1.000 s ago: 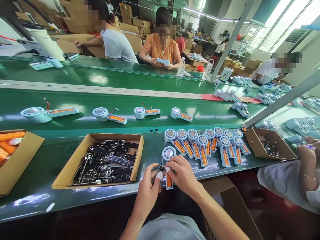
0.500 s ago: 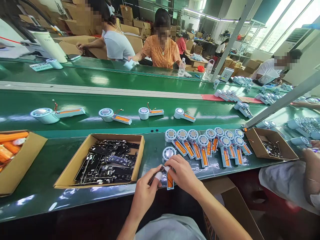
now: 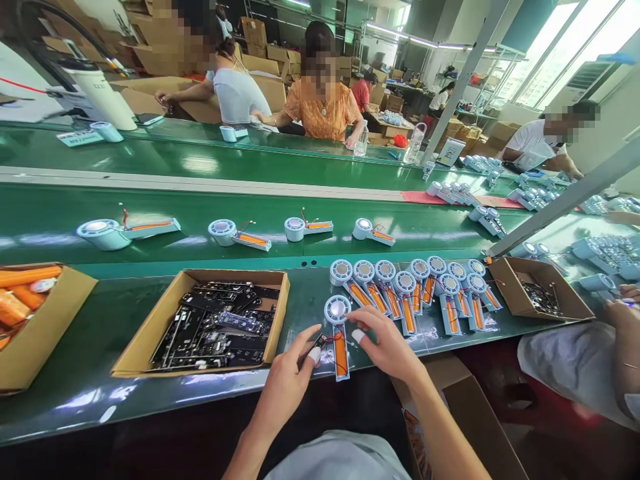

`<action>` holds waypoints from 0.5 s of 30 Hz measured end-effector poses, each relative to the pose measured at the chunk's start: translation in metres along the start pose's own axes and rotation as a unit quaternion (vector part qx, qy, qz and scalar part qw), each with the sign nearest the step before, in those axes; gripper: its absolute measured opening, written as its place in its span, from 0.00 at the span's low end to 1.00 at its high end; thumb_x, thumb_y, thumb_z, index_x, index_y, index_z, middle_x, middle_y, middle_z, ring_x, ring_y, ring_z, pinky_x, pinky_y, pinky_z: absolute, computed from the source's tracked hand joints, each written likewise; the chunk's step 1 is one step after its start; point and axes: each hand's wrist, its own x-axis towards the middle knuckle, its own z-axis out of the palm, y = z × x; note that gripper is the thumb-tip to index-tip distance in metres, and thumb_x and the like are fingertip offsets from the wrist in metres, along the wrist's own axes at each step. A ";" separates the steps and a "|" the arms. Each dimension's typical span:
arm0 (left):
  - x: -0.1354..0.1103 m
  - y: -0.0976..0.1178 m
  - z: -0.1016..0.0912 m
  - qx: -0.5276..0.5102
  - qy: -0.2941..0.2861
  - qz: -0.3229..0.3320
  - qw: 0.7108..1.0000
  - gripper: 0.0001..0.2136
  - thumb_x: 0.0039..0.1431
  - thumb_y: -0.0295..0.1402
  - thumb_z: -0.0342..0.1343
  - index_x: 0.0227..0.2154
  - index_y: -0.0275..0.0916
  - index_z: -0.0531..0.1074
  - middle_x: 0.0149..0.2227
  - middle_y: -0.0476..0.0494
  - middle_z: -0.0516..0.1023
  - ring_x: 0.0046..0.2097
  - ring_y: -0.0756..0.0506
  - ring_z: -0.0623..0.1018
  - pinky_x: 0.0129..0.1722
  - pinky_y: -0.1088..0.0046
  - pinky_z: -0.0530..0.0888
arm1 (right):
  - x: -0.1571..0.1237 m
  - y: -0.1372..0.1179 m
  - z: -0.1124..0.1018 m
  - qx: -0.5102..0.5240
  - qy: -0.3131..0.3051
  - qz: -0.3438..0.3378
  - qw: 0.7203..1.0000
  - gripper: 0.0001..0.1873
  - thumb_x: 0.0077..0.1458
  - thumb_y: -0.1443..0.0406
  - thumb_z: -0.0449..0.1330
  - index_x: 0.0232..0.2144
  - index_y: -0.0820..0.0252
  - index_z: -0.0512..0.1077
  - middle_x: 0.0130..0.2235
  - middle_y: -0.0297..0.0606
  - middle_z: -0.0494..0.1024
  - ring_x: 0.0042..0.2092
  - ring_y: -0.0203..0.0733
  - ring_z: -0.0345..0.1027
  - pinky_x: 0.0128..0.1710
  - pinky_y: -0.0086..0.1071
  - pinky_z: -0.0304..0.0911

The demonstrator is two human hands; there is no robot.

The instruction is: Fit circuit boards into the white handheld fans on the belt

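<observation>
My left hand (image 3: 294, 363) pinches a small black circuit board (image 3: 314, 348) between thumb and fingers, with thin wires at its end. Just right of it lies a light blue handheld fan housing (image 3: 338, 310), its round head away from me and an orange battery (image 3: 341, 353) in its handle. My right hand (image 3: 381, 340) hovers beside that housing, fingers apart and holding nothing I can see. White covers sit on both thumbs. Thin wires run over the handle between the board and the housing.
A cardboard box of circuit boards (image 3: 215, 327) stands left of my hands, with a box of orange batteries (image 3: 30, 300) beyond. Several fan housings (image 3: 405, 283) crowd the right. More ride the green belt (image 3: 150, 257). Another board box (image 3: 540, 293) and a co-worker's hand (image 3: 623, 313) are farther right.
My right hand has moved right, away from the board, and its fingers have opened. Housings on the belt have shifted slightly right. Across the belt, a light blue fan piece now rests near a person.
</observation>
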 end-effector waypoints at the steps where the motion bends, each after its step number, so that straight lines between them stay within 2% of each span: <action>1: -0.001 -0.001 0.001 0.000 -0.006 -0.004 1.000 0.22 0.61 0.37 0.48 0.58 0.42 0.70 0.40 0.43 0.84 0.33 0.44 0.83 0.43 0.64 0.79 | -0.004 0.001 -0.004 -0.008 -0.011 0.005 1.000 0.22 0.58 0.76 0.55 0.52 0.55 0.72 0.45 0.40 0.75 0.42 0.40 0.69 0.44 0.34 0.68; 3: -0.001 -0.004 0.004 0.010 -0.014 -0.005 1.000 0.22 0.62 0.35 0.47 0.59 0.42 0.68 0.37 0.45 0.83 0.29 0.46 0.82 0.38 0.66 0.79 | -0.009 0.004 -0.006 -0.027 -0.048 0.006 0.998 0.22 0.56 0.77 0.55 0.49 0.55 0.75 0.43 0.38 0.75 0.39 0.39 0.70 0.40 0.32 0.68; 5: -0.001 -0.006 0.008 0.042 0.001 0.012 0.999 0.22 0.62 0.34 0.46 0.58 0.42 0.69 0.36 0.45 0.82 0.29 0.45 0.81 0.37 0.66 0.79 | -0.010 0.007 -0.002 -0.026 -0.051 -0.008 0.998 0.17 0.57 0.76 0.56 0.45 0.56 0.78 0.41 0.38 0.77 0.39 0.39 0.72 0.39 0.31 0.69; 7: -0.001 -0.006 0.010 0.086 0.023 0.056 0.995 0.20 0.62 0.31 0.45 0.55 0.42 0.71 0.38 0.44 0.82 0.35 0.44 0.82 0.41 0.65 0.79 | -0.008 0.009 0.007 0.005 -0.002 -0.026 1.000 0.12 0.61 0.72 0.56 0.41 0.57 0.79 0.41 0.40 0.79 0.42 0.41 0.74 0.43 0.34 0.70; 9: -0.002 -0.004 0.010 0.141 0.019 0.106 0.984 0.21 0.62 0.28 0.43 0.52 0.43 0.75 0.41 0.41 0.81 0.41 0.42 0.82 0.43 0.65 0.78 | -0.002 0.008 0.018 0.057 0.057 -0.018 0.997 0.10 0.63 0.67 0.57 0.39 0.56 0.80 0.42 0.41 0.81 0.45 0.44 0.76 0.47 0.36 0.70; 11: -0.004 0.000 0.008 0.214 -0.014 0.132 0.968 0.23 0.61 0.24 0.40 0.50 0.45 0.77 0.41 0.41 0.80 0.40 0.42 0.82 0.39 0.68 0.78 | 0.003 0.007 0.029 0.125 0.090 0.035 0.987 0.09 0.62 0.63 0.59 0.39 0.56 0.80 0.40 0.40 0.83 0.43 0.44 0.78 0.46 0.37 0.72; 13: -0.007 0.003 0.005 0.271 -0.038 0.127 0.953 0.25 0.60 0.22 0.39 0.49 0.46 0.78 0.40 0.41 0.80 0.35 0.43 0.82 0.34 0.70 0.76 | 0.008 0.004 0.039 0.211 0.087 0.109 0.967 0.10 0.58 0.60 0.64 0.40 0.57 0.79 0.35 0.38 0.83 0.38 0.44 0.78 0.41 0.36 0.73; 15: -0.009 0.005 0.003 0.268 -0.031 0.119 0.956 0.24 0.61 0.23 0.40 0.49 0.47 0.77 0.41 0.41 0.81 0.36 0.43 0.83 0.34 0.70 0.76 | 0.011 0.002 0.046 0.285 0.079 0.161 0.941 0.14 0.52 0.57 0.68 0.39 0.59 0.77 0.32 0.36 0.82 0.34 0.43 0.78 0.37 0.34 0.73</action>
